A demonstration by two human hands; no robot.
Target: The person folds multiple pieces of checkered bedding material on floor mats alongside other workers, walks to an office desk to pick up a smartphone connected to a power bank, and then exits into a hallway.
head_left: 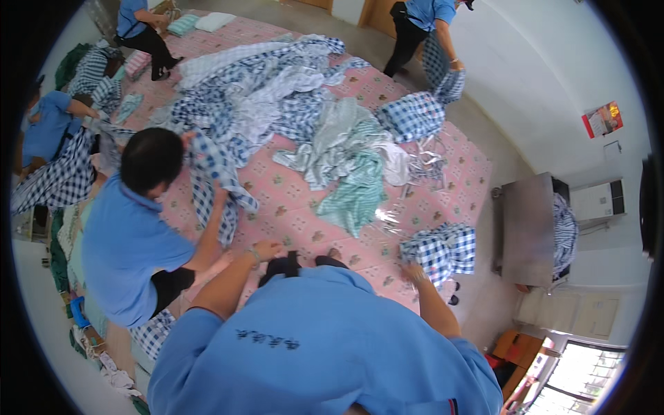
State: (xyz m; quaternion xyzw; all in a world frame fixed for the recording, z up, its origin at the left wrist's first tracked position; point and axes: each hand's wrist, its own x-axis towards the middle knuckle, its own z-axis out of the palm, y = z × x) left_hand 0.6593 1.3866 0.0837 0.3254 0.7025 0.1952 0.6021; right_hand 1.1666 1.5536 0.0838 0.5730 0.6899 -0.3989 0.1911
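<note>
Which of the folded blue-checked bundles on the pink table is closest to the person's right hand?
The folded blue-checked bundle at the near right edge of the pink table; the right hand reaches its lower left corner. The other bundle lies far across the table.

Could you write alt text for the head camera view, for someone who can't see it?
A person in a blue shirt leans over a pink patterned table, right hand touching a folded blue checked cloth, left hand resting bare. Co-workers sort heaped checked laundry.

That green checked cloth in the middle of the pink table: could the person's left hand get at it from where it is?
Probably yes. The left hand rests on the pink patterned table cover, and only bare cover lies between it and the green checked cloth. It would need a forward lean.
</note>
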